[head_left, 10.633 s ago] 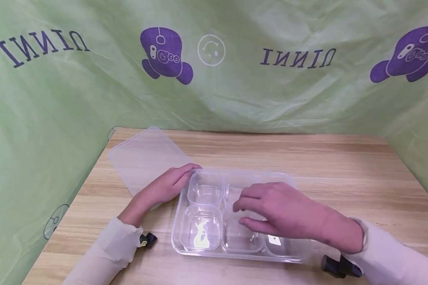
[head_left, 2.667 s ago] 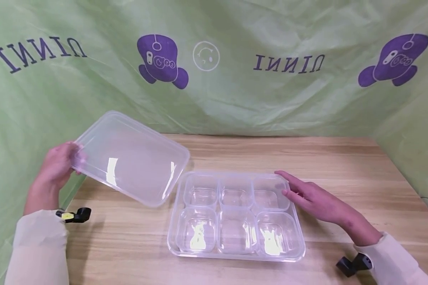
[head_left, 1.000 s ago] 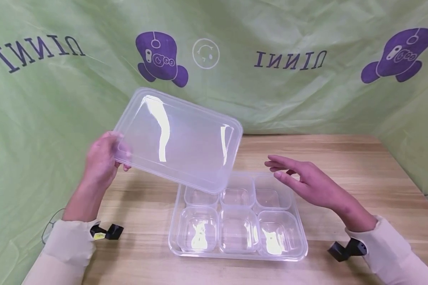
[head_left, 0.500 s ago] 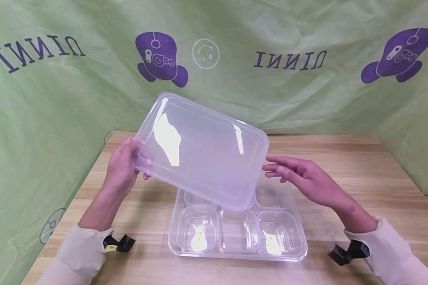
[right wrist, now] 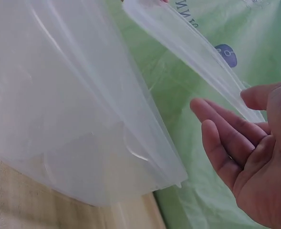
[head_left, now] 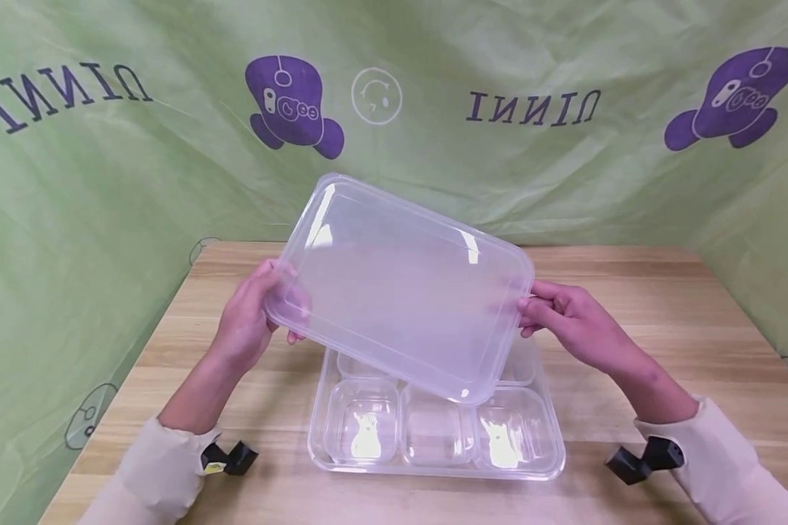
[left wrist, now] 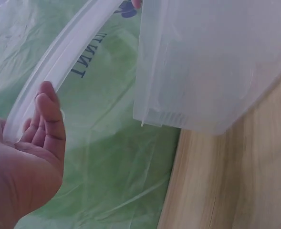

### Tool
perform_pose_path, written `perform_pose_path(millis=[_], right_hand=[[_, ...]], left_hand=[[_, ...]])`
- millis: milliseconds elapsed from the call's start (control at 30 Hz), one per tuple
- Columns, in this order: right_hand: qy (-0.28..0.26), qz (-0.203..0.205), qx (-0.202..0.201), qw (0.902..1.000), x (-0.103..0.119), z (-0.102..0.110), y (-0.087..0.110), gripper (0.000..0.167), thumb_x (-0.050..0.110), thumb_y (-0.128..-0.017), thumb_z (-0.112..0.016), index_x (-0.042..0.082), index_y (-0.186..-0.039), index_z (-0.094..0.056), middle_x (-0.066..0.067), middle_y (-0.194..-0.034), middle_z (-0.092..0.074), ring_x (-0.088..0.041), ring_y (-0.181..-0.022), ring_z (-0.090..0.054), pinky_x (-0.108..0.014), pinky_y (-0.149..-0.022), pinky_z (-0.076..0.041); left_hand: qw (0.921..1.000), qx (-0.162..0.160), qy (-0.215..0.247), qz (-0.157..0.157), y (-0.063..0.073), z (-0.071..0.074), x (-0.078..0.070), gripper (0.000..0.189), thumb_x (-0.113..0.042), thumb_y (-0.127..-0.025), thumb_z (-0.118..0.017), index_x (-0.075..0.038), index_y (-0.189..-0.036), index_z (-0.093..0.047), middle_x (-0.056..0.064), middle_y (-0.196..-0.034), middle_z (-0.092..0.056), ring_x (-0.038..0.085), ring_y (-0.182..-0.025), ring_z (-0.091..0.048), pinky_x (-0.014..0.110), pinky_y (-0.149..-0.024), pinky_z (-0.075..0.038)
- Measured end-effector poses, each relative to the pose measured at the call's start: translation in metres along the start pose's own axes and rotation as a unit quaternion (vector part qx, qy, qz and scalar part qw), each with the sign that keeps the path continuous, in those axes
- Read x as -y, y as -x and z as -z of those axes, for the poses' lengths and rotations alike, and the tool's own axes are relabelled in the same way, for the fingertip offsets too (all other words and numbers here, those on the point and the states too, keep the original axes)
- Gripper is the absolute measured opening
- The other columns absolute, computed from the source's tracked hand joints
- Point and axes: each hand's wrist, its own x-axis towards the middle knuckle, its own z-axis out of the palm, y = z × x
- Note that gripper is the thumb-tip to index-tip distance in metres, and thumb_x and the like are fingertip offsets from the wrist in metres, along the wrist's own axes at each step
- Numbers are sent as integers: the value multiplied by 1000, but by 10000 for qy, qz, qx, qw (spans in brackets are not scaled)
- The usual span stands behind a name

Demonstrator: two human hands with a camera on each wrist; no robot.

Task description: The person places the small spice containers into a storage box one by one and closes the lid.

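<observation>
A translucent rectangular lid (head_left: 394,284) is held tilted in the air, partly over a clear plastic container (head_left: 433,474). My left hand (head_left: 244,317) grips its left edge, with fingers showing through the plastic. On the opposite side, my right hand (head_left: 576,327) pinches the right edge between thumb and fingers. Inside the container sit several small clear boxes (head_left: 365,415) in two rows; the lid covers much of the back row in the head view. Both wrist views catch the lid (left wrist: 59,57) nearly edge-on, above the container's side wall (right wrist: 73,95).
The container stands on a wood-grain table (head_left: 663,313). Green cloth (head_left: 420,175) with purple prints hangs behind the table and along both sides. A black device (head_left: 231,458) is strapped at the left wrist, and another black device (head_left: 645,461) at the right.
The lid was lying at the left, then my left hand lifted it and carried it rightward over the container. My right hand has left the container's side and taken the lid's right edge.
</observation>
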Motion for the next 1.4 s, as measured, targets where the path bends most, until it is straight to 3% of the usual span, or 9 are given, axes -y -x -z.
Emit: perform_pose_path(millis=[133,267,533,667,900,1067,1400], right_hand=[[-325,-308,-47,9990,-4,9,4,32,10,-109,-53,-11,-133,-58,-12,-105,-76,-24,-87,-74,-32,-79,-60],[-608,-466,-123,9970,-6,17,7,33,11,-109,-53,-6,-137,-58,-13,-106,-76,-24,-91,-75,-32,-80,-60],[-591,-662,-400,9953,-5,22,6,30,15,-108,-56,2,-135,-63,-11,-104,-77,-23,-81,-73,-32,-73,-61],[-964,-633,-409,9925,-6,23,6,26,12,-108,-57,7,-130,-67,-11,-102,-76,-21,-80,-73,-30,-71,-60],[-1537,-566,-359,9858,-7,23,6,23,8,-107,-56,11,-126,-70,-12,-101,-76,-20,-81,-73,-30,-71,-60],[-1589,-604,-410,9846,-6,25,7,23,7,-107,-57,10,-125,-71,-12,-101,-76,-21,-81,-73,-32,-71,-61],[-1857,-343,-337,9814,-6,29,11,25,1,-107,-52,6,-124,-70,-13,-102,-75,-20,-82,-73,-31,-70,-61]], left_hand=[[9965,655,-509,-2,1,3,1,35,-22,-114,-26,-3,-115,-55,12,-83,-65,22,-62,-63,34,-54,-55],[9921,885,-889,6,-1,4,0,36,-22,-115,-28,-2,-114,-58,9,-83,-65,23,-67,-66,35,-62,-58],[9898,1399,-254,-47,-8,1,-2,34,-20,-115,-31,-3,-119,-59,7,-77,-64,23,-56,-64,34,-48,-53],[9900,1407,-69,115,-9,2,-5,35,-21,-115,-32,-6,-123,-63,6,-79,-64,22,-59,-66,33,-52,-56],[9806,1876,543,137,-15,8,-16,31,-7,-112,-34,-1,-130,-58,7,-90,-66,18,-75,-69,31,-66,-59],[9801,1821,769,206,-19,11,-15,29,0,-110,-38,-1,-127,-62,7,-97,-66,16,-82,-69,32,-73,-60],[9820,1795,595,-12,-22,12,-6,29,0,-111,-38,-1,-132,-57,9,-99,-63,19,-81,-67,30,-72,-58]])
